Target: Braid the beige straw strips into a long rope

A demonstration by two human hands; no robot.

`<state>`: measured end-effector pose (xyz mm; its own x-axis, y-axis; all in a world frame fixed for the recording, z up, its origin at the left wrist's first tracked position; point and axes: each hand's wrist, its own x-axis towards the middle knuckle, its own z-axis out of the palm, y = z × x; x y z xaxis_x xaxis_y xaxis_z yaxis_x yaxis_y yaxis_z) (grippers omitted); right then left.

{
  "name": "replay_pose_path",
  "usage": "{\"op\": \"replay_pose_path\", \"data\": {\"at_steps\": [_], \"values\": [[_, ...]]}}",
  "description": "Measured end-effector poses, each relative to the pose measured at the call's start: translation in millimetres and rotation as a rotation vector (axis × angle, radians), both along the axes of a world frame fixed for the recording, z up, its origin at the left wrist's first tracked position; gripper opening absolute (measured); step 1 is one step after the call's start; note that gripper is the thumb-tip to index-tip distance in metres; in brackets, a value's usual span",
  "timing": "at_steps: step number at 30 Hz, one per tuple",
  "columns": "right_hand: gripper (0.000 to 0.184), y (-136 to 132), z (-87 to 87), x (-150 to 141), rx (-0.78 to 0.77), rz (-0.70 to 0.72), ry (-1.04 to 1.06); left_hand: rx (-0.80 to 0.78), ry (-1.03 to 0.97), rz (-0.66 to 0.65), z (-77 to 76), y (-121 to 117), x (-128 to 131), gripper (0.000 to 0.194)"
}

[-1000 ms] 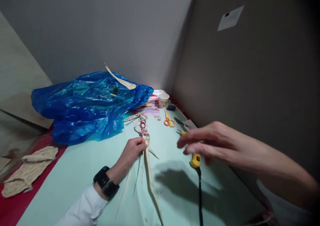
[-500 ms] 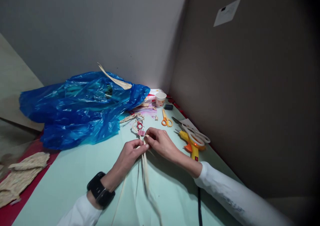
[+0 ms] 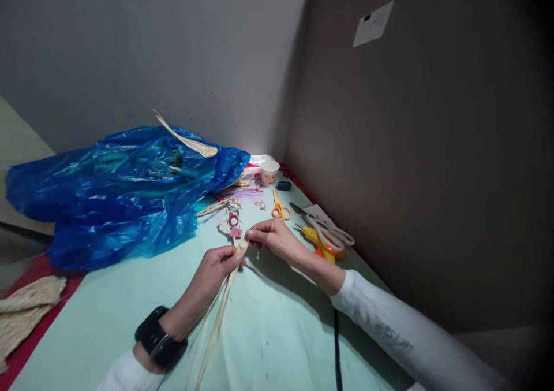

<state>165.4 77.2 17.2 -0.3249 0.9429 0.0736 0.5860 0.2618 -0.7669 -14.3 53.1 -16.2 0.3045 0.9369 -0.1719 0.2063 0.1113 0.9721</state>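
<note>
Pale, flat plant-fibre strips (image 3: 217, 321) run from a pink binder clip (image 3: 235, 232) down toward the table's near edge. My left hand (image 3: 220, 264), below the clip, pinches the strips between thumb and fingers. Just right of the clip, my right hand (image 3: 272, 238) is closed on the upper end of one broad strip, which stretches between both hands. A red ring (image 3: 234, 220) lies right above the clip. Another thin strand trails out to the right beneath my right hand.
A blue plastic bag (image 3: 130, 189) spreads over the back left. Orange scissors (image 3: 280, 206), large grey-handled scissors (image 3: 329, 232), a yellow glue gun (image 3: 310, 235), a paper cup (image 3: 269, 172) and a dark spool (image 3: 284, 186) lie at the back right. A woven piece (image 3: 34, 310) is at far left.
My right hand has drawn slightly away from the clip, and a broad strip now shows between the hands. The hanging strips have swung left. The whole view has shifted a little.
</note>
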Motion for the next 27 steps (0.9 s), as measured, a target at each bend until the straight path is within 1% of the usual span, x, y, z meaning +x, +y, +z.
{"op": "replay_pose_path", "data": {"at_steps": [3, 5, 7, 9, 12, 15, 17, 23, 27], "values": [[0.028, -1, 19.6, 21, 0.071, -0.079, -0.133, -0.018, 0.005, 0.018, -1.2, -1, 0, 0.03], [0.024, -8, 34.7, 47, 0.143, -0.194, -0.268, -0.03, 0.006, 0.035, -2.2, -1, 0, 0.031], [0.017, -19, 44.6, 77, 0.177, -0.309, -0.429, -0.045, 0.004, 0.047, -2.8, -1, 0, 0.031], [0.02, -34, 45.3, 106, 0.15, -0.397, -0.635, -0.064, 0.001, 0.053, -2.4, 0, 0, 0.032], [0.025, -54, 32.8, 131, 0.087, -0.403, -0.751, -0.084, -0.007, 0.056, -0.3, 0, 1, 0.032], [0.025, -63, 19.7, 137, 0.031, -0.374, -0.831, -0.086, -0.013, 0.059, 1.8, -1, 0, 0.031], [0.024, -63, 16.7, 136, 0.012, -0.364, -0.844, -0.083, -0.011, 0.061, 2.0, -1, 0, 0.03], [0.016, -46, 22.1, 137, -0.036, -0.347, -0.764, -0.084, -0.003, 0.056, 0.2, -1, 0, 0.03], [0.017, -31, 24.9, 140, -0.04, -0.321, -0.716, -0.083, -0.012, 0.049, -0.3, 0, 1, 0.03]]}}
